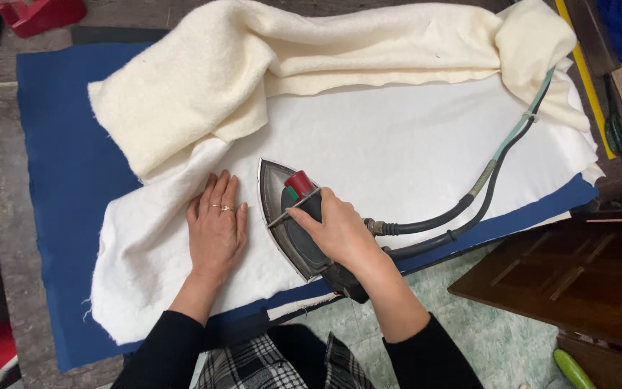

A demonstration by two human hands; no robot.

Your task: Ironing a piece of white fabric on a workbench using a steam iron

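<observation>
As the right hand grips the heavy-looking steam iron by its handle at frame centre, the left hand, fingers spread flat, steadies soft, limp cream fabric (bunched toward the upper left).

Head-worn view, steeply down, close over table

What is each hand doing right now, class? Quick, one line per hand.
Left hand: open, palm flat on the white fabric.
Right hand: closed around the handle of the iron.
</observation>
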